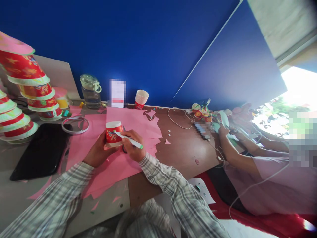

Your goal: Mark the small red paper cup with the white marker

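Observation:
My left hand is wrapped round a red paper cup with a white top and printed figures, with a bit of pink paper at its lower edge. In my right hand is a white marker with a green end; its other end points at the cup's side. A dark loop, perhaps a scissors handle, shows partly below my right hand. Under both hands lie overlapping pink paper sheets with jagged cut edges.
Stacked red cups rise at the left, near a black phone and a white tape ring. A water jug and nested cups stand by the blue partition. At right, another person's arm reaches over the table.

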Demonstrator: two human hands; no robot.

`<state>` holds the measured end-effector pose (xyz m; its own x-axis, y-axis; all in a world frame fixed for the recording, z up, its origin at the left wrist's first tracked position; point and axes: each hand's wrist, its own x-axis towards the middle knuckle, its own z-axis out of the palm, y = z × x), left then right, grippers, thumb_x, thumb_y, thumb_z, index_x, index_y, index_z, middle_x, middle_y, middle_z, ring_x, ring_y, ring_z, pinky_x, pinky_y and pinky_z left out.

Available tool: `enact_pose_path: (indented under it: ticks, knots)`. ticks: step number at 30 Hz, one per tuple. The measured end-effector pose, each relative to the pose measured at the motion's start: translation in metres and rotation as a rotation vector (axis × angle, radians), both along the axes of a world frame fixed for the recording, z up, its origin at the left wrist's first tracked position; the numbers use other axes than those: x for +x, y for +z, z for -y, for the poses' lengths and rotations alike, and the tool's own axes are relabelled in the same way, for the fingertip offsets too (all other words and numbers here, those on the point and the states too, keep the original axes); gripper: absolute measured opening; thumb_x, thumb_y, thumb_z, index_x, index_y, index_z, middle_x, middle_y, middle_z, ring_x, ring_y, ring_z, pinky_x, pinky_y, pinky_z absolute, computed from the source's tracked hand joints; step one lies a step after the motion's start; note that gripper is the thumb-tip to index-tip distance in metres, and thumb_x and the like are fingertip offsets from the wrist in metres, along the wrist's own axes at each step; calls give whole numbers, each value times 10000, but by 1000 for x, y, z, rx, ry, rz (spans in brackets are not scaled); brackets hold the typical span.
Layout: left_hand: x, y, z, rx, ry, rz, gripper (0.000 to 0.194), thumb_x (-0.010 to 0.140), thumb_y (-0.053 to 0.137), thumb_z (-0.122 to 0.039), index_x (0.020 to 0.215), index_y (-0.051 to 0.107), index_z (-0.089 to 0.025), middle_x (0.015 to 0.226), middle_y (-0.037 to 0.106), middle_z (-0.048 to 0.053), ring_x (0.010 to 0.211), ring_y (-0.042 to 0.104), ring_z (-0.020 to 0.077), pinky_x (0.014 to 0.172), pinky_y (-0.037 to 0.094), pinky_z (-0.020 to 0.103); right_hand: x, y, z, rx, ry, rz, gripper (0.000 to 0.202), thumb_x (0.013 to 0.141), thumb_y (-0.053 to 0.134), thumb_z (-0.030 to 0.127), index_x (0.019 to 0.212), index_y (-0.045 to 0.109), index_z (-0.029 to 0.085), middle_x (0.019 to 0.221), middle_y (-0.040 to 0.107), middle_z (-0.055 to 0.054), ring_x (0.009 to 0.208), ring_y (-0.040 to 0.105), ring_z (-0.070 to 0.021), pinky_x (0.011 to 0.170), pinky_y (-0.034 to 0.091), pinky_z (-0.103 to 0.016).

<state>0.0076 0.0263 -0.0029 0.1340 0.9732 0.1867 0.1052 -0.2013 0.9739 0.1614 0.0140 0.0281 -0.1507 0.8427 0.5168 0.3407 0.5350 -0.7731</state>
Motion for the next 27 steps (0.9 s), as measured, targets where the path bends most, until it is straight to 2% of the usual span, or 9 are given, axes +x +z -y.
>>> enact_pose_path:
  ticks: [8,16,21,27]
  knots:
    - [-3,1,-1,-42,-17,14,715,501,678,-380,1141,428,-183,1118,551,108,989,518,264,836,396,421,5,1,-4,-81,0,-128,226,827,462,299,959,587,164,798,605,-50,725,581,-135,703,487,-275]
    - [1,10,0,-144,-85,204,793,420,723,-396,1128,444,-173,1162,540,131,1065,475,300,881,359,450,7,0,-9,-219,-8,-320,245,802,471,324,921,580,140,689,587,-30,627,559,-110,605,479,-242]
    - [0,6,1,-220,-166,350,815,439,731,-342,1174,406,-202,1209,508,127,1093,456,294,894,350,443,6,4,-11,-303,-15,-429,226,781,471,295,902,574,135,648,580,-16,582,555,-95,580,481,-229]
    - [-2,6,2,-289,-197,382,821,433,734,-333,1179,415,-211,1210,509,129,1104,442,309,899,342,447,6,7,-11,-339,-3,-498,227,769,481,307,878,575,131,623,570,-7,559,534,-81,566,467,-219]
